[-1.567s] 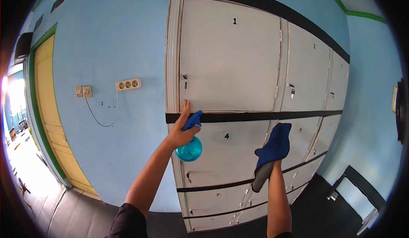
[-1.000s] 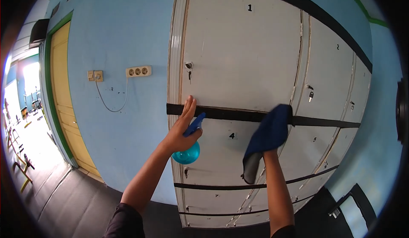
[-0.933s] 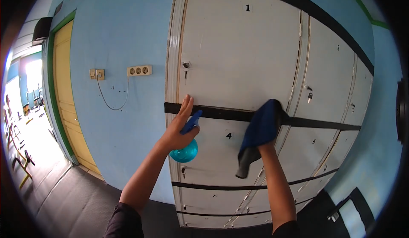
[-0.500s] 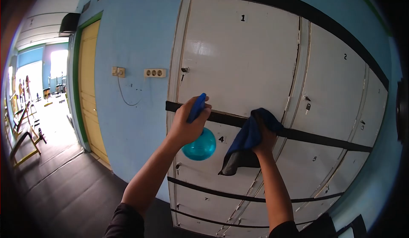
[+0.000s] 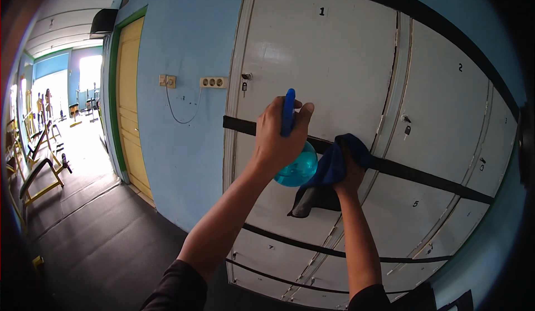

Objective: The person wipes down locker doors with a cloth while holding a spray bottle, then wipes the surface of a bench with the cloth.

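Observation:
My left hand [image 5: 280, 134] is wrapped round the neck of a spray bottle [image 5: 299, 169] with a blue trigger head and a round, see-through turquoise body. The bottle is held upright in front of the white lockers [image 5: 323, 54], overlapping the black strip [image 5: 239, 124] below door 1. To its right, my right hand [image 5: 351, 171] grips a dark blue cloth [image 5: 330, 169] at the strip's height. The cloth's grey lower end hangs down over door 4, and its folds hide part of my fingers. A key [image 5: 244, 88] hangs from the lock of door 1.
A blue wall with a socket strip [image 5: 213, 82], a switch [image 5: 167, 81] and a loose cable stands left of the lockers. Beyond the yellow door [image 5: 131, 105], gym equipment [image 5: 44, 166] and people [image 5: 44, 103] show in a bright room. Dark matting [image 5: 106, 244] covers the floor.
My left hand has moved right and up with the spray bottle, closer to the cloth. The cloth has stayed by the strip in my right hand. The view has shifted slightly.

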A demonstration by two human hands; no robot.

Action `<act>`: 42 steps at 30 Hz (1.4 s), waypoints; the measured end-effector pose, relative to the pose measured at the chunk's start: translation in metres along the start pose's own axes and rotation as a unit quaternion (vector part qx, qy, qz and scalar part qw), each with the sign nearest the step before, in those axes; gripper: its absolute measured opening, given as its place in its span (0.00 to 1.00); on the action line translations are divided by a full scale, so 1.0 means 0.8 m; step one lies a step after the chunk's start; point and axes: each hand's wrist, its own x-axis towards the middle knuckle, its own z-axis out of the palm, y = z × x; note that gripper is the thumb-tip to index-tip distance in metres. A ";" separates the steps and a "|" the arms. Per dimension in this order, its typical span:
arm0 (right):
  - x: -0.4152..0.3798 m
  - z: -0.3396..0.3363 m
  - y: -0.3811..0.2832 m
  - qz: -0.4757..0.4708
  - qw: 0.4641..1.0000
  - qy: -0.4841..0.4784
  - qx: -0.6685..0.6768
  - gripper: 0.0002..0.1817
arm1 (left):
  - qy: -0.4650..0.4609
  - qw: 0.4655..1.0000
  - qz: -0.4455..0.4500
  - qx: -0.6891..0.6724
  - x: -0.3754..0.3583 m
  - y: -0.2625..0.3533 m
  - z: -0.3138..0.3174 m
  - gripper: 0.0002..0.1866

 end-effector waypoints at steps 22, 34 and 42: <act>-0.014 0.009 0.004 0.016 1.000 0.019 0.001 0.37 | -0.077 0.996 -0.043 -0.003 -0.128 -0.059 0.005 0.19; -0.014 0.010 -0.001 0.037 0.998 0.044 0.012 0.32 | 0.038 0.998 -0.042 -0.016 -0.037 -0.071 -0.057 0.11; -0.013 0.021 0.011 0.037 0.996 0.045 0.063 0.32 | 0.012 1.000 -0.005 0.017 -0.130 -0.139 -0.030 0.13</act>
